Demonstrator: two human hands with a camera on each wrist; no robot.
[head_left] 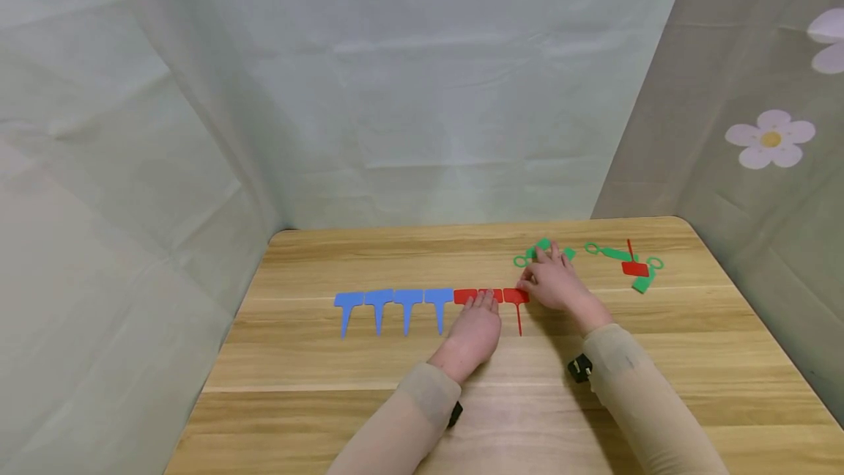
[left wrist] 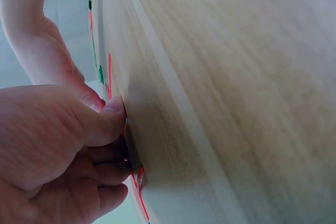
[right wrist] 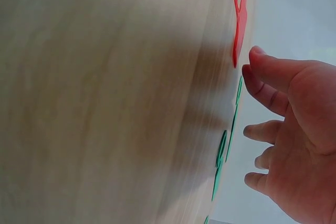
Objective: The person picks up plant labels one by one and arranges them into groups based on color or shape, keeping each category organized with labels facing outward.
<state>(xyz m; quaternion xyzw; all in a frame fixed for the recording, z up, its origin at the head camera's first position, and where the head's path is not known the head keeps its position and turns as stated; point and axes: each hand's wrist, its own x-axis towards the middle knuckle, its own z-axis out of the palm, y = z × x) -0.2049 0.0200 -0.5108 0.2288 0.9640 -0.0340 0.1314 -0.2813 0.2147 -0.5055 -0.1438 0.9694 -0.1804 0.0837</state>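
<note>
A row of flat T-shaped plant labels lies on the table: several blue labels at the left, then three red ones. My left hand rests its fingertips on the middle red label and partly covers the left red label. Its thumb is low by the tabletop in the left wrist view. At the right end of the row, my right hand has thumb and forefinger beside the last red label. Nothing shows between its loosely bent fingers in the right wrist view.
Beyond the right hand lie green ring-ended labels, partly hidden by its fingers. Further right, a loose red label overlaps more green labels. Cloth walls stand behind and beside the wooden table.
</note>
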